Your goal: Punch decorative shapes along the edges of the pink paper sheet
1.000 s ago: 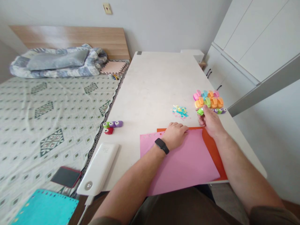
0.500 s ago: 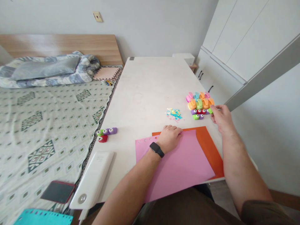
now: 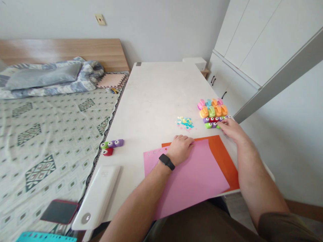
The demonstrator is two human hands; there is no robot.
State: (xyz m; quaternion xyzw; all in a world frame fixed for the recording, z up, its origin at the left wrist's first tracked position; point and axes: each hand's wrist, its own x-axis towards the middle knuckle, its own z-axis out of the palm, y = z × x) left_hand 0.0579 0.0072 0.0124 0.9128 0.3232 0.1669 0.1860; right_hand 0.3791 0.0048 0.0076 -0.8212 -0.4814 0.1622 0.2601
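Observation:
My left hand [image 3: 180, 148], with a black watch on its wrist, rests palm down near the top edge of a pink sheet of paper [image 3: 194, 181]. Under the pink sheet lies an orange sheet [image 3: 224, 161], showing along the right side and top. Small punched shapes, one a star, run along the pink sheet's top left edge. My right hand [image 3: 230, 128] pinches a green craft punch [image 3: 218, 126], mostly hidden by the fingers, at the end of a short row of small punches [image 3: 211, 125]. Behind them stand another small row [image 3: 212, 119] and larger lever punches [image 3: 212, 111].
Loose confetti pieces [image 3: 185, 122] lie left of the punches. Several more small punches [image 3: 111, 144] stand at the table's left edge, near a long white device [image 3: 98, 195]. A phone [image 3: 60, 211] and a turquoise sheet [image 3: 45, 237] are on the bed [image 3: 58, 134].
My right hand has moved left and slightly nearer, bringing the green punch from the right end of the middle row to the front row. My left hand stays on the paper.

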